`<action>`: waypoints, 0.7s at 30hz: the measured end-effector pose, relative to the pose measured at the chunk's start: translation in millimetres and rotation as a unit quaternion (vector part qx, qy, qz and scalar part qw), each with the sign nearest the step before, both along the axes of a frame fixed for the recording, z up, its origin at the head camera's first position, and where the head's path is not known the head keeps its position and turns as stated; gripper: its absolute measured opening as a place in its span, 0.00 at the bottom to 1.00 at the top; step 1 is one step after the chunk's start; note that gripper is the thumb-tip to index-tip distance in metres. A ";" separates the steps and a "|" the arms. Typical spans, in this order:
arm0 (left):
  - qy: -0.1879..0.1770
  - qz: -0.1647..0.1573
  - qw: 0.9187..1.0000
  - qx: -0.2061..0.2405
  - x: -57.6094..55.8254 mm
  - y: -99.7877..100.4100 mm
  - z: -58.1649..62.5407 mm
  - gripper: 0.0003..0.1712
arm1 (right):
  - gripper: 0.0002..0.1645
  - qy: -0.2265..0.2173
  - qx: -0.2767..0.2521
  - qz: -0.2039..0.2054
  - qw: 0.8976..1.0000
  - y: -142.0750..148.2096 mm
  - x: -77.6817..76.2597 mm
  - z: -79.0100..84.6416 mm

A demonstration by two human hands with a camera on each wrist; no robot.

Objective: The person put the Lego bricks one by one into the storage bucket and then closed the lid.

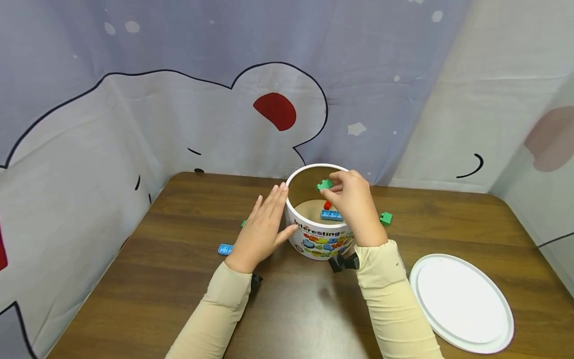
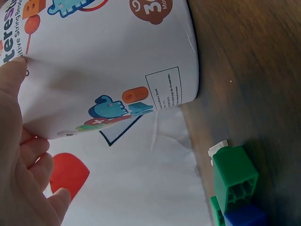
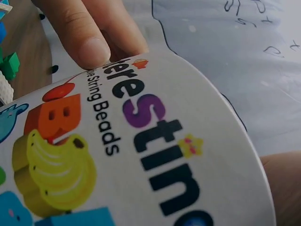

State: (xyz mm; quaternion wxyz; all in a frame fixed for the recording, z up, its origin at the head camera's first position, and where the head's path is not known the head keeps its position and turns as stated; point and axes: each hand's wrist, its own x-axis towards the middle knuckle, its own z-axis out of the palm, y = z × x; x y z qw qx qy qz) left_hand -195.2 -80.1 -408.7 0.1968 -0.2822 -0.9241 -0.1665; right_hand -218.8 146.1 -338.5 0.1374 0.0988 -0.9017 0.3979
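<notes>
A white tub [image 1: 319,239] printed with "Interesting" stands upright on the table, its top uncovered. My right hand [image 1: 356,202] pinches a green building block [image 1: 324,185] between thumb and fingers over the tub's opening. Down inside lie a blue block [image 1: 331,215] and a small red block [image 1: 328,205]. Against the tub's left side rests my left hand [image 1: 264,227], its fingers fairly straight; in the left wrist view its thumb [image 2: 11,77] touches the printed wall. The right wrist view does not show the held block; the tub's wall [image 3: 141,155] fills most of it.
A white round lid [image 1: 462,303] lies at the right. One green block [image 1: 386,218] sits right of the tub. Left of it, partly behind my left hand, are a blue block [image 1: 225,249] and another green block [image 2: 237,176]. A printed cloth [image 1: 215,119] hangs behind the table.
</notes>
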 end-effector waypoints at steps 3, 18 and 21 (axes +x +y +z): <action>-0.002 0.000 1.000 -0.001 -0.1 0.1 0.2 0.52 | 0.24 -0.005 -0.010 -0.006 1.000 1.3 0.8 0.2; -0.005 0.002 1.000 -0.002 0.5 -0.2 1.5 0.52 | 0.09 0.194 -0.096 -0.106 0.970 42.3 8.3 -11.7; -0.003 0.002 1.000 0.001 0.3 0.0 1.1 0.52 | 0.10 0.186 -0.105 -0.137 0.967 54.9 5.4 -19.6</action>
